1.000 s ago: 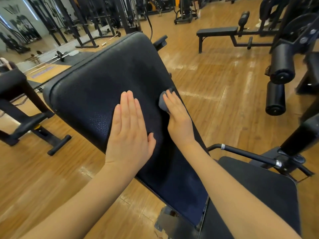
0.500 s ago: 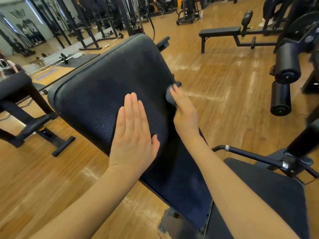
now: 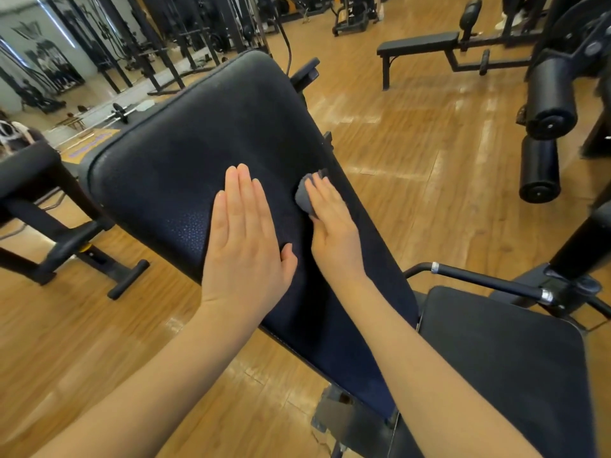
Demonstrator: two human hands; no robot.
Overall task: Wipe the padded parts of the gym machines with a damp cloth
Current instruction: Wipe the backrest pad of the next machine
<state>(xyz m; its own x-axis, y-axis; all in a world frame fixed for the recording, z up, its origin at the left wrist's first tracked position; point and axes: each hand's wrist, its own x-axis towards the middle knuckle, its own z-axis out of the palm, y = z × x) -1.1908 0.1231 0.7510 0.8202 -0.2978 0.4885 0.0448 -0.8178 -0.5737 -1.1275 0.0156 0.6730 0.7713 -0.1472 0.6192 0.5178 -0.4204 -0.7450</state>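
A large dark padded back rest of a gym machine tilts away from me across the middle of the view. My left hand lies flat on its lower middle, fingers straight and together. My right hand presses a small grey cloth against the pad near its right edge, fingers laid over the cloth, most of which is hidden under them. The black seat pad of the same machine is at the lower right.
Black roller pads hang on a machine at the right. A flat bench stands at the back, another padded bench at the left. A metal handle bar runs beside the seat. Wooden floor all around.
My right hand slid the cloth up along the pad's right edge, then back down a little. My left hand has stayed flat on the pad.
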